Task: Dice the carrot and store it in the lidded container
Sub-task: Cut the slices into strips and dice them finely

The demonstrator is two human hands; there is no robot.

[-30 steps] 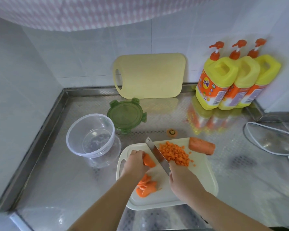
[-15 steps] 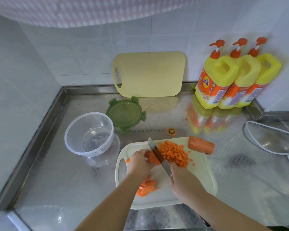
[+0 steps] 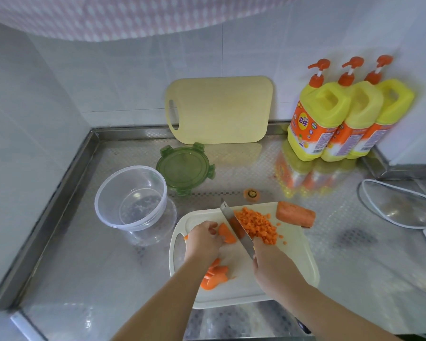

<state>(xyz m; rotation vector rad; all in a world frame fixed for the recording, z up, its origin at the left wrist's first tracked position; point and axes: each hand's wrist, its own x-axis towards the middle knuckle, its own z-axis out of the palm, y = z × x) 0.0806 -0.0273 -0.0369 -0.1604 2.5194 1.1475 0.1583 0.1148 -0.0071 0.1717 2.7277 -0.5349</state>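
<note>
On the white cutting board (image 3: 295, 264), my left hand (image 3: 202, 239) holds down an orange carrot piece (image 3: 226, 233). My right hand (image 3: 271, 264) grips the handle of a knife (image 3: 234, 225), its blade set against that piece. A heap of diced carrot (image 3: 256, 223) lies right of the blade. Carrot slices (image 3: 214, 276) lie near the board's front, partly hidden by my left arm. A carrot chunk (image 3: 295, 214) rests on the board's far right corner. The clear round container (image 3: 130, 196) stands left of the board, its green lid (image 3: 185, 167) behind it.
A carrot top end (image 3: 251, 194) lies on the steel counter behind the board. A yellow cutting board (image 3: 219, 109) leans on the tiled wall. Three yellow pump bottles (image 3: 342, 119) stand at the back right. A glass lid (image 3: 401, 205) lies at the right.
My left hand slid the carrot piece up against the blade and the knife came down on it. The view shifted slightly.
</note>
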